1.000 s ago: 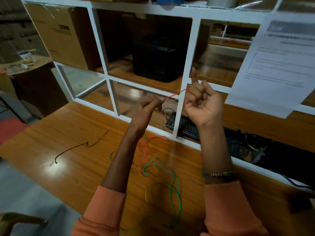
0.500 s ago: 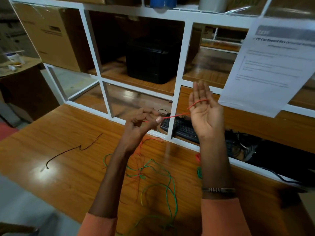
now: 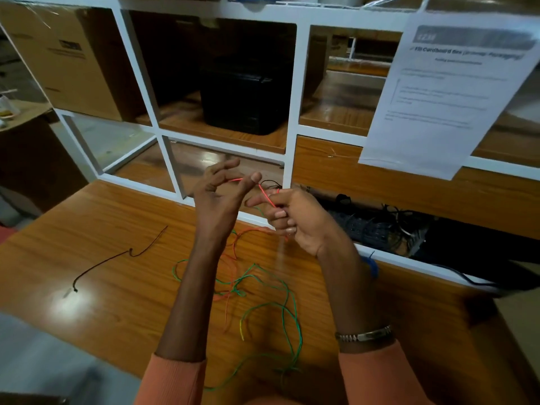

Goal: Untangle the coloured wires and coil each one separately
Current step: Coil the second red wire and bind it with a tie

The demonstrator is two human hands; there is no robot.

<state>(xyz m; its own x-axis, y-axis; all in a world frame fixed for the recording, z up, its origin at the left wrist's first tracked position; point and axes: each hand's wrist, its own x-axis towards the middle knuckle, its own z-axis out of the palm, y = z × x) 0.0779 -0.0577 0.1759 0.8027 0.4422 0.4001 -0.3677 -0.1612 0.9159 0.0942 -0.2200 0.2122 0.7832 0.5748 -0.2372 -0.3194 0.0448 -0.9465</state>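
Red wire (image 3: 266,195) pinched in left hand (image 3: 217,200), gripped in curled right hand (image 3: 295,220).
Green wire (image 3: 287,305) tangled on table (image 3: 87,229) below hands; black wire (image 3: 117,257) lies left.

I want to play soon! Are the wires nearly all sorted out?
Not yet. Only the black wire lies apart, uncoiled. The left hand and right hand are working on the red wire. The green wire is tangled with orange on the table.
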